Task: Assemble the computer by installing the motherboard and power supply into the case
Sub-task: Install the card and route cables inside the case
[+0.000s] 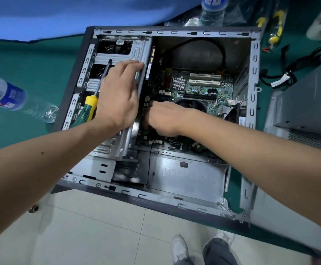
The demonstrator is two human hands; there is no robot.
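Two hands [117, 94] in case [253, 77], motherboard [199, 87] seemingly seated

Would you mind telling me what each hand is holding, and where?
The left hand rests flat on the drive cage, holding nothing. The right hand reaches down at the motherboard; its fingers are hidden.

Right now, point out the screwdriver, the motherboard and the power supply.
screwdriver [91, 106]: head view, on its yellow-green handle.
motherboard [199, 88]: head view, on the green board by the white slots.
power supply [306, 104]: head view, on its grey side.
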